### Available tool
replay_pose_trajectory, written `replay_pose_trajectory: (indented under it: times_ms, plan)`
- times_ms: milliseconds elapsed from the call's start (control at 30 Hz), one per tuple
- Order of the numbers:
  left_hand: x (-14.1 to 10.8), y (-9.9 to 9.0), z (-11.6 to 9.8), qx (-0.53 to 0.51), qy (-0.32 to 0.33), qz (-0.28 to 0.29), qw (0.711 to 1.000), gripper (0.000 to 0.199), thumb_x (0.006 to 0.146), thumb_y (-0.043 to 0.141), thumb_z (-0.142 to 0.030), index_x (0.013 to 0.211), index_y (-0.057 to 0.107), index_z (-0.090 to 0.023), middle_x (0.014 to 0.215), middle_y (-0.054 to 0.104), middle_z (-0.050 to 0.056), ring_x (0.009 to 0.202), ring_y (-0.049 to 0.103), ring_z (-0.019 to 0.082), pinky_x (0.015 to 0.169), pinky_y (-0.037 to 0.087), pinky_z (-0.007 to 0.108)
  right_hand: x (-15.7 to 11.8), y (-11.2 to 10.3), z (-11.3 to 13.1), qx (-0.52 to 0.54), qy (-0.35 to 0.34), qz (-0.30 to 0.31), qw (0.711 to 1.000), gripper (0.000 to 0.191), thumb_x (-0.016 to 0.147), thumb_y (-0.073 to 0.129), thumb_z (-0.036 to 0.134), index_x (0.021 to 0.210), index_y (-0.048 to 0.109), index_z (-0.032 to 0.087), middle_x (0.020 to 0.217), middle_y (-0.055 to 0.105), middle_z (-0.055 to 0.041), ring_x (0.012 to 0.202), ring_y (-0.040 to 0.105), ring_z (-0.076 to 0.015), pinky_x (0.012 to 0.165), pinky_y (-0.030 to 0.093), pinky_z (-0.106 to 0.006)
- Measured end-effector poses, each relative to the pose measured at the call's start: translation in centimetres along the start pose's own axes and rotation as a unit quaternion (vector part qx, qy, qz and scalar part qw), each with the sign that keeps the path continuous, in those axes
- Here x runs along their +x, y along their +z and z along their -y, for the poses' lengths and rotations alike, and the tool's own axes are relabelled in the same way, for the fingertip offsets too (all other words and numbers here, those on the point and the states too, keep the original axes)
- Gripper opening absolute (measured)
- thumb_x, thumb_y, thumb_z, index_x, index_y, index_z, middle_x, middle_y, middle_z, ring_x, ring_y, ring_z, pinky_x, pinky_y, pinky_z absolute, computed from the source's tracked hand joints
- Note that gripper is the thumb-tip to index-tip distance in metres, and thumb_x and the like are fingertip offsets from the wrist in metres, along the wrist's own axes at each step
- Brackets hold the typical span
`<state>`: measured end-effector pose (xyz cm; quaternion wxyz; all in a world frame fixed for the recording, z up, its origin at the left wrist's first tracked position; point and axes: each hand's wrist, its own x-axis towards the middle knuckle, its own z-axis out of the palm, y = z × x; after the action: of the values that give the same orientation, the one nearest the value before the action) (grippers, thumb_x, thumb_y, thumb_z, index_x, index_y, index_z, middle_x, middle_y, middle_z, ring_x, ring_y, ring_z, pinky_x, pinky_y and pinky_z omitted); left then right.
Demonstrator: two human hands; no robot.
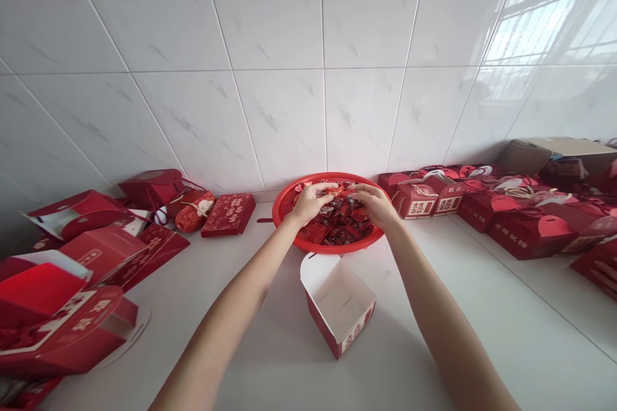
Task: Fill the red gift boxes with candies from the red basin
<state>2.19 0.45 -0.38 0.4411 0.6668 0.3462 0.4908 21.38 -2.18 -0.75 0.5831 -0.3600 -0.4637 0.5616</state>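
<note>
While I watch from afar through the head camera, the left hand (pixel 311 204) and right hand (pixel 373 203) reach into the basket (pixel 308 246), among the sweets (pixel 344 230). Both hands' fingers curl, the left thumb and fingertips close to a red wrapper (pixel 334 192); whether either pinches anything, I cannot tell. Just in front of the basket stands an open box (pixel 343 302); left of it lies a flat box (pixel 228 214), and right, handled boxes (pixel 533 232).
</note>
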Motion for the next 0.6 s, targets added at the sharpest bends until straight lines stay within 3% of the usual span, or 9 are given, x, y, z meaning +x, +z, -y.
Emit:
replay_pose_trajectory:
  times_ms: [100,233,433,533,600]
  plan:
    - [0.12,-0.08,0.22,-0.003,0.007,-0.039,0.999,0.032,0.074,0.072,-0.024,0.105,0.076,-0.016,0.121,0.074,0.01,0.113,0.067,0.027,0.101,0.051,0.043,-0.07,0.1,-0.01,-0.032,-0.02,-0.007,0.999,0.016,0.06,0.08,0.024,0.075,0.075,0.021,0.076,0.074,-0.0001,0.064,0.064,-0.0156,0.054,0.051,-0.026]
    - [0.12,-0.01,0.09,-0.011,0.025,-0.065,0.997,0.037,0.077,0.07,-0.028,0.112,0.074,-0.016,0.124,0.073,0.011,0.114,0.067,0.027,0.102,0.051,0.043,-0.48,0.62,0.13,-0.077,0.013,0.039,0.996,0.021,0.067,0.084,0.03,0.084,0.075,0.021,0.077,0.074,-0.0022,0.07,0.069,-0.0179,0.06,0.057,-0.028]
    - [-0.34,0.52,-0.61,0.04,0.069,0.073,0.994,0.037,0.076,0.075,-0.039,0.108,0.077,-0.019,0.121,0.075,0.009,0.119,0.065,0.03,0.106,0.05,0.045,-0.95,0.87,0.61,-0.045,0.038,0.111,0.992,0.035,0.07,0.085,0.038,0.098,0.074,0.02,0.087,0.07,-0.0032,0.069,0.069,-0.0169,0.061,0.064,-0.033]
    - [-0.47,0.64,-0.76,0.083,0.076,0.113,0.987,0.035,0.081,0.071,-0.037,0.109,0.077,-0.019,0.124,0.074,0.009,0.122,0.064,0.03,0.108,0.049,0.045,-0.76,0.62,0.61,-0.03,0.054,0.1,0.993,0.037,0.066,0.087,0.034,0.097,0.073,0.019,0.081,0.071,-0.0026,0.061,0.067,-0.0159,0.05,0.058,-0.027]
    - [-0.42,0.6,-0.73,0.086,0.082,0.106,0.987,0.036,0.084,0.066,-0.035,0.115,0.075,-0.018,0.129,0.071,0.01,0.127,0.061,0.028,0.109,0.048,0.043,-0.55,0.47,0.55,-0.015,0.044,0.064,0.997,0.034,0.064,0.086,0.03,0.094,0.074,0.02,0.076,0.071,-0.0013,0.057,0.065,-0.0147,0.045,0.052,-0.024]
